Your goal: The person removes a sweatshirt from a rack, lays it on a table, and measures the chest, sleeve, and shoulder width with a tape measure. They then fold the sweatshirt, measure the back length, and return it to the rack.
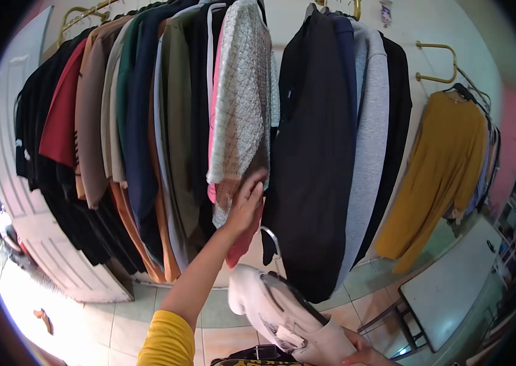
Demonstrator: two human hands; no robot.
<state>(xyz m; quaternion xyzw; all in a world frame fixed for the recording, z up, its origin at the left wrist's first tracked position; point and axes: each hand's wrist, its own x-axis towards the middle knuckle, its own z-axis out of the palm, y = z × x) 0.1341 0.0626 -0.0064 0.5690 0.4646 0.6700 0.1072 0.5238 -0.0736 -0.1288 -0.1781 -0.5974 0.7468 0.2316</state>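
Note:
My left hand [247,203], at the end of a yellow sleeve, reaches up to the hanging clothes. Its fingers are stretched out against the lower sleeve of a pale, textured cardigan [242,91]. Pink cloth [247,241] hangs just below that hand. At the bottom right, my right hand [363,352] is closed on a white jacket [297,323], which is held tilted below the rack. A metal hanger hook [273,238] sticks up from the jacket's collar end. Part of my right hand is cut off by the frame edge.
Many dark and coloured garments [175,122] hang on the left. A black garment [313,158] and a grey one [372,128] hang right of the cardigan. A mustard top [438,165] hangs farther right, near a white table [453,287]. A white door [23,158] stands at left.

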